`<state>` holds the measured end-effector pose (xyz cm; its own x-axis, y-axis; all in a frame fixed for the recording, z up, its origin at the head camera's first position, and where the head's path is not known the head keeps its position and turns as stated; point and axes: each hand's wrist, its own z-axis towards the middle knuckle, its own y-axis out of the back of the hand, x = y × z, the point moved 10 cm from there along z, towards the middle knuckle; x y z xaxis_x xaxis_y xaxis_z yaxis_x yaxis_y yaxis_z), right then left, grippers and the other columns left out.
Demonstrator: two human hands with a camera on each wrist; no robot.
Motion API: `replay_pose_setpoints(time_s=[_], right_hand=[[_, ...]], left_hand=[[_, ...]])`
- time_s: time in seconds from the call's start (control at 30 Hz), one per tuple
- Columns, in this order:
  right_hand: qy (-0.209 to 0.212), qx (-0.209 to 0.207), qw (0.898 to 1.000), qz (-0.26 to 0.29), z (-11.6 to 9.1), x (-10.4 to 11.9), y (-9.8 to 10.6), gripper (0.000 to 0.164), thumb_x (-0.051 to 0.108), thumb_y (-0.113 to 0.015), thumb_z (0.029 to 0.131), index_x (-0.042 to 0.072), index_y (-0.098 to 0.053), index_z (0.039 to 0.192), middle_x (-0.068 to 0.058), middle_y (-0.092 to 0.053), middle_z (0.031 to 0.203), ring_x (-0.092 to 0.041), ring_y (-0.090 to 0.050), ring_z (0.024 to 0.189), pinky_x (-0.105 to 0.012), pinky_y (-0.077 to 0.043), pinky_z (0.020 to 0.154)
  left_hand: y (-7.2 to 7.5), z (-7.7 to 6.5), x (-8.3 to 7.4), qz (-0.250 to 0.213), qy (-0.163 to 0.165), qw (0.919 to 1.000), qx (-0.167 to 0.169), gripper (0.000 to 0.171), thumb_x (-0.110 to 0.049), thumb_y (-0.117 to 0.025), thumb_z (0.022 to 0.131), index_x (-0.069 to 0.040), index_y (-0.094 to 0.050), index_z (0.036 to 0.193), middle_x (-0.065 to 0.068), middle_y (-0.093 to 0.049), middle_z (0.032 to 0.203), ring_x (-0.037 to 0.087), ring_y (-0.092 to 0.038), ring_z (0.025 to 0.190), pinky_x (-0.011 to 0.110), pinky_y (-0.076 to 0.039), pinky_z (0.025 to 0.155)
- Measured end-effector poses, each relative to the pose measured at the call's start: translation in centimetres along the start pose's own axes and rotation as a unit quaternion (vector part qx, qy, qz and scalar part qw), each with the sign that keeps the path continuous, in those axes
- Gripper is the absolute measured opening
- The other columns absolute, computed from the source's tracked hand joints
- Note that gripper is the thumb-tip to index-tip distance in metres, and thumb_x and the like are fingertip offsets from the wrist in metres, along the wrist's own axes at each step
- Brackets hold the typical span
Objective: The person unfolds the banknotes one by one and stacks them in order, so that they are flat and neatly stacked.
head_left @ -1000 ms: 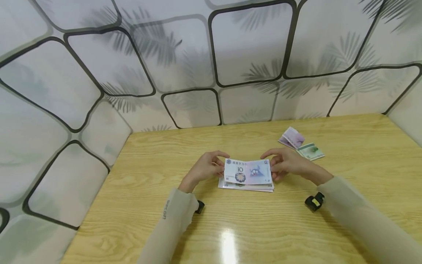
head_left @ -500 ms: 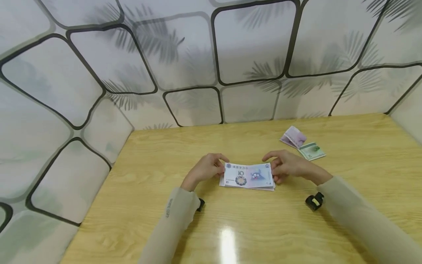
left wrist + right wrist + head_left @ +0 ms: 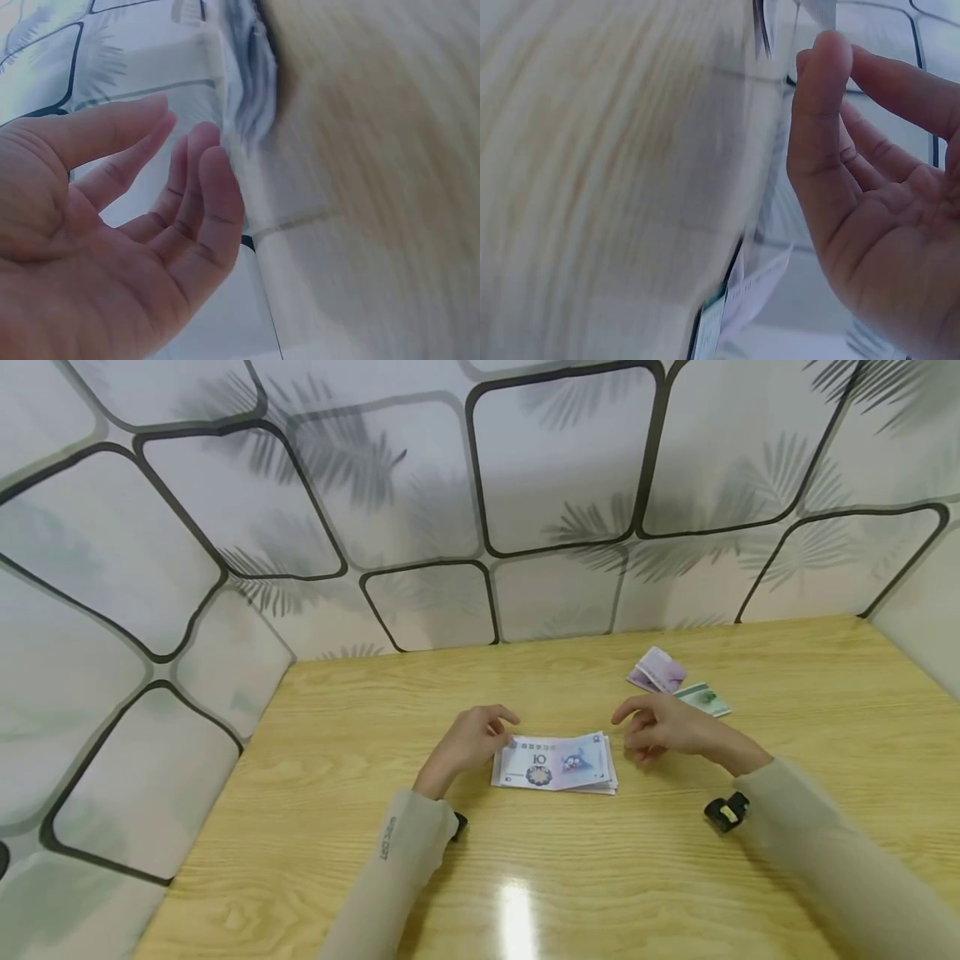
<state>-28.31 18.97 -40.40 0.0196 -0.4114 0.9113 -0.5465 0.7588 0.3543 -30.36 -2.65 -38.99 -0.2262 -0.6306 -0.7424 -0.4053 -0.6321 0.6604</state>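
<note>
Head view alone shows the flat stack of pale blue-pink paper play banknotes (image 3: 555, 763) lying mid glossy wood-grain tabletop (image 3: 525, 877). Left hand (image 3: 471, 743) touches its left edge, fingers loosely curled; right hand (image 3: 660, 731) just beside, fingers relaxed, gripping nothing. Wrist views blurred: open palms only. Folded purple and green notes (image 3: 675, 683) lie farther right.

Bright overhead glare on the table (image 3: 517, 910); blurred wrist views
</note>
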Motion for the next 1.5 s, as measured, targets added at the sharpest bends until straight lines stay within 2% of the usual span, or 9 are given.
replay_pose_setpoints(time_s=[0.17,0.3,0.5,0.67,0.87,1.2,1.5], right_hand=[[-0.001,-0.029,0.999,-0.022,-0.7,-0.6,2.0,0.034,-0.007,-0.059,0.096,-0.022,-0.047,0.124,-0.010,-0.068,0.086,-0.017,-0.065,0.072,-0.033,-0.061,0.064],[-0.008,-0.053,0.998,-0.030,-1.4,-1.2,3.5,0.033,-0.005,-0.060,0.096,-0.022,-0.048,0.122,-0.010,-0.068,0.087,-0.016,-0.065,0.070,-0.033,-0.061,0.063],[-0.022,-0.086,0.996,-0.024,-2.4,-1.9,5.6,0.035,-0.003,-0.060,0.098,-0.021,-0.048,0.125,-0.010,-0.069,0.088,-0.015,-0.065,0.071,-0.032,-0.061,0.066],[-0.023,-0.114,0.993,0.005,-3.1,-1.7,7.4,0.040,0.000,-0.059,0.100,-0.021,-0.045,0.131,-0.013,-0.069,0.091,-0.019,-0.067,0.074,-0.036,-0.062,0.071],[-0.015,-0.129,0.991,0.005,-3.4,-1.1,8.7,0.045,0.003,-0.061,0.100,-0.020,-0.044,0.133,-0.013,-0.068,0.094,-0.017,-0.067,0.079,-0.038,-0.062,0.075],[-0.007,-0.147,0.989,0.015,-3.3,-1.6,9.5,0.043,0.005,-0.059,0.101,-0.019,-0.046,0.134,-0.014,-0.063,0.109,-0.016,-0.066,0.087,-0.037,-0.061,0.078],[-0.020,-0.149,0.989,0.001,-3.1,-1.9,9.8,0.042,0.005,-0.056,0.102,-0.019,-0.045,0.134,-0.025,-0.058,0.121,-0.014,-0.066,0.089,-0.037,-0.061,0.081]], left_hand=[[0.0,0.5,-1.0,-0.011,-0.025,0.9996,-0.003,0.025,-0.003,-0.062,0.100,-0.002,-0.068,0.124,0.013,-0.066,0.106,0.025,-0.063,0.092,0.029,-0.054,0.072],[-0.2,1.0,-1.7,-0.037,-0.040,0.9985,-0.001,0.025,-0.004,-0.062,0.100,0.000,-0.069,0.124,0.014,-0.067,0.108,0.024,-0.063,0.090,0.030,-0.055,0.072],[-0.8,2.1,-2.9,-0.077,-0.060,0.9952,0.006,0.025,-0.005,-0.060,0.102,0.003,-0.067,0.125,0.015,-0.066,0.106,0.031,-0.066,0.089,0.030,-0.057,0.071],[-1.7,3.0,-4.2,-0.093,-0.068,0.9931,0.020,0.026,-0.006,-0.059,0.102,0.004,-0.066,0.126,0.016,-0.066,0.105,0.036,-0.068,0.092,0.029,-0.058,0.074],[-2.4,3.8,-5.1,-0.118,-0.056,0.9911,0.026,0.027,-0.007,-0.058,0.103,0.003,-0.065,0.127,0.023,-0.067,0.109,0.035,-0.068,0.094,0.039,-0.060,0.080],[-3.4,5.4,-5.6,-0.163,-0.035,0.9857,0.025,0.028,-0.008,-0.058,0.104,0.004,-0.064,0.128,0.025,-0.066,0.111,0.039,-0.068,0.097,0.042,-0.060,0.083],[-4.3,6.6,-6.1,-0.198,-0.027,0.9796,0.023,0.028,-0.007,-0.057,0.104,0.005,-0.064,0.129,0.024,-0.065,0.112,0.042,-0.067,0.101,0.046,-0.058,0.087]])
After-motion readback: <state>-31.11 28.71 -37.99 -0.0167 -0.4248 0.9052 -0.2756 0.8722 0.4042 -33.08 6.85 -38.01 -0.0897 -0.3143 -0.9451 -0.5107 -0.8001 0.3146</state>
